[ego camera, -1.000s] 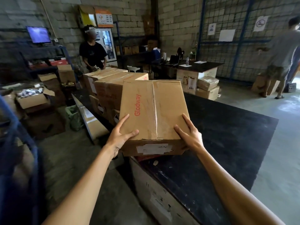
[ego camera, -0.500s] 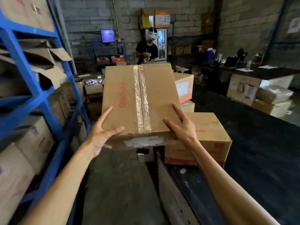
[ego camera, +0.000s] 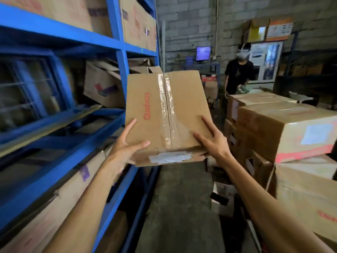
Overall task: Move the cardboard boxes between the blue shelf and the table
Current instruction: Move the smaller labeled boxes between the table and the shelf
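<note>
**A:** Head view. What have I got in front of me?

**B:** I'm holding a cardboard box (ego camera: 168, 114) up in the air, in the aisle between the blue shelf (ego camera: 120, 57) on the left and the stacked boxes (ego camera: 284, 125) on the right. It touches neither. Its top face is toward the camera, with clear tape down the centre seam and red lettering along the left side. A white label sits on the near face.

**A:** And the hands?

**B:** Both are clamped on it, well apart from each other. My left hand (ego camera: 125, 148) grips the near left corner, thumb lying across the top face, fingers reaching up the left side. My right hand (ego camera: 213, 139) grips the near right corner, thumb and forefinger spread on top. I can't tell where the remaining fingers sit beneath the box.

**A:** What is on the shelf?

**B:** More cartons on the upper and lower levels, one open-flapped carton (ego camera: 104, 88) tilted on the middle level, just left of the held box.

**A:** Anything farther back?

**B:** A person in a dark shirt (ego camera: 238, 73) stands beyond the right-hand stack, and a lit monitor (ego camera: 203, 53) sits against the far block wall.
</note>
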